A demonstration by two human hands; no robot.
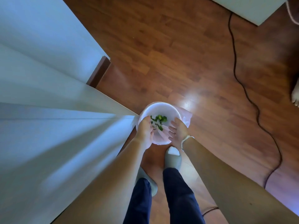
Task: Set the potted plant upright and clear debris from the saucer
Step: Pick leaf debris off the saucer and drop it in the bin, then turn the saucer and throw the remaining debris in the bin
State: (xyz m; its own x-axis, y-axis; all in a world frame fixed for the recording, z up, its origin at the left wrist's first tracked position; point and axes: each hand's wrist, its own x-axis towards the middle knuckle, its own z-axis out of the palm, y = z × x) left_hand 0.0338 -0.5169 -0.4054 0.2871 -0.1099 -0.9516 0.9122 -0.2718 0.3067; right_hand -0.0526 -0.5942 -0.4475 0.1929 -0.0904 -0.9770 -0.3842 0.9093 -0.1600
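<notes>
While both hands hover over white lined bin (pixel 161 109), green debris (pixel 159 119) inside; left hand (pixel 144 129) fingers curled, grip unclear; right hand (pixel 177 130) fingers apart.

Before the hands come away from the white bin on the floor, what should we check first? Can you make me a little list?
1. Green bits are inside the white bin, not on the floor: ok.
2. Left hand has let go of everything: cannot tell, its fingers are blurred.
3. Right hand is empty: ok, fingers spread, nothing held.
4. Bin liner is folded over the rim: ok on the right side; the near side is hidden by the hands.
5. Black cable is away from the feet: ok, it lies well off to the right.
6. Potted plant is upright: cannot tell, not in view.
</notes>
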